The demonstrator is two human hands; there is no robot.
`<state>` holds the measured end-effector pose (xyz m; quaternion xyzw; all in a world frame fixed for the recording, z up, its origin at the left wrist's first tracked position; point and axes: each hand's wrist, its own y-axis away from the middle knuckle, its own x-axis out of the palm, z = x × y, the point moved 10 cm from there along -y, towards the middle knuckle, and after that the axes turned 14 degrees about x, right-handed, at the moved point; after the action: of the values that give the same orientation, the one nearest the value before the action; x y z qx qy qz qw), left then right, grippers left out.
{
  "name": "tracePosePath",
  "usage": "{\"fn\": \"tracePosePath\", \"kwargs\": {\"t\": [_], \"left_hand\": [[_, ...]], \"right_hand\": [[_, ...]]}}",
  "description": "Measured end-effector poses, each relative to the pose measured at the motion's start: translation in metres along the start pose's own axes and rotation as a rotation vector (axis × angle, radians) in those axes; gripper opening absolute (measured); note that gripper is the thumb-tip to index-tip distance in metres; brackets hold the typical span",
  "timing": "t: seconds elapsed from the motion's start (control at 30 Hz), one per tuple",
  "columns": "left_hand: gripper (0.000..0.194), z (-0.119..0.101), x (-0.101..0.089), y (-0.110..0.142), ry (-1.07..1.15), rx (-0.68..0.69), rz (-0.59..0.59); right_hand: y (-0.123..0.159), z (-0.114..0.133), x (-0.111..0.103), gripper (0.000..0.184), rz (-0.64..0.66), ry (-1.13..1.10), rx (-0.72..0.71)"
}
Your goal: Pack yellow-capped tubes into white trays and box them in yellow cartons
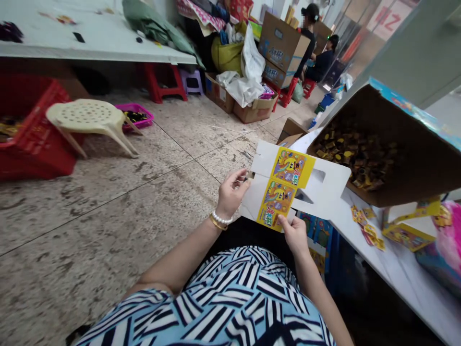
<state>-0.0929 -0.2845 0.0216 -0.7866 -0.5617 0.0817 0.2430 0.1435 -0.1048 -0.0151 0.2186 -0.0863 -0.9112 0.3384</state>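
Both hands hold a flat die-cut white card blank [288, 185] printed with yellow cartoon panels and a cut-out window. My left hand [231, 193] pinches its left edge, with a pearl bracelet and a gold bangle on the wrist. My right hand [293, 234] grips the lower edge. Just to the right, a tilted brown cardboard box [406, 168] with a blue printed rim holds several small yellow and dark wrapped items. Neither hand touches it.
A white table edge [396, 269] runs along the right, bearing loose yellow printed cards [367, 228]. Behind the tiled floor stand a red crate [32, 134], a plastic stool [90, 117], cartons, and several seated co-workers.
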Motion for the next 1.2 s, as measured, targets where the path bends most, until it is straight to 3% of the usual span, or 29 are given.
{"fn": "tracePosePath", "kwargs": {"t": [0.13, 0.37, 0.43, 0.5, 0.6, 0.67, 0.8, 1.0, 1.2], "left_hand": [[0.038, -0.009, 0.011, -0.015, -0.039, 0.055, 0.028], [0.057, -0.041, 0.035, -0.011, -0.082, 0.162, 0.091], [0.066, -0.040, 0.046, -0.004, 0.008, 0.091, 0.176], [0.070, -0.032, 0.064, 0.007, 0.151, -0.053, 0.339], [0.057, -0.022, 0.080, 0.022, 0.254, -0.217, 0.516], [0.046, -0.015, 0.074, 0.018, 0.216, -0.218, 0.459], [0.045, 0.004, 0.066, 0.009, 0.188, -0.249, 0.270], [0.054, 0.022, 0.074, -0.004, 0.233, -0.352, 0.198], [0.055, 0.030, 0.072, -0.029, 0.218, -0.334, 0.171]], "right_hand": [[0.007, -0.002, -0.003, 0.047, -0.001, 0.012, 0.001], [0.003, -0.027, 0.000, 0.047, 0.019, -0.073, 0.049], [0.002, -0.032, 0.002, 0.046, 0.019, -0.114, 0.054], [0.005, -0.033, 0.003, 0.045, 0.025, -0.161, 0.046], [0.014, -0.029, 0.006, 0.041, 0.055, -0.211, 0.018], [0.020, -0.025, 0.009, 0.038, 0.072, -0.226, 0.003], [0.026, -0.024, 0.014, 0.038, 0.070, -0.238, -0.006], [0.023, -0.038, 0.014, 0.036, 0.040, -0.201, -0.006], [0.026, -0.046, 0.024, 0.040, 0.050, -0.162, -0.010]]}}
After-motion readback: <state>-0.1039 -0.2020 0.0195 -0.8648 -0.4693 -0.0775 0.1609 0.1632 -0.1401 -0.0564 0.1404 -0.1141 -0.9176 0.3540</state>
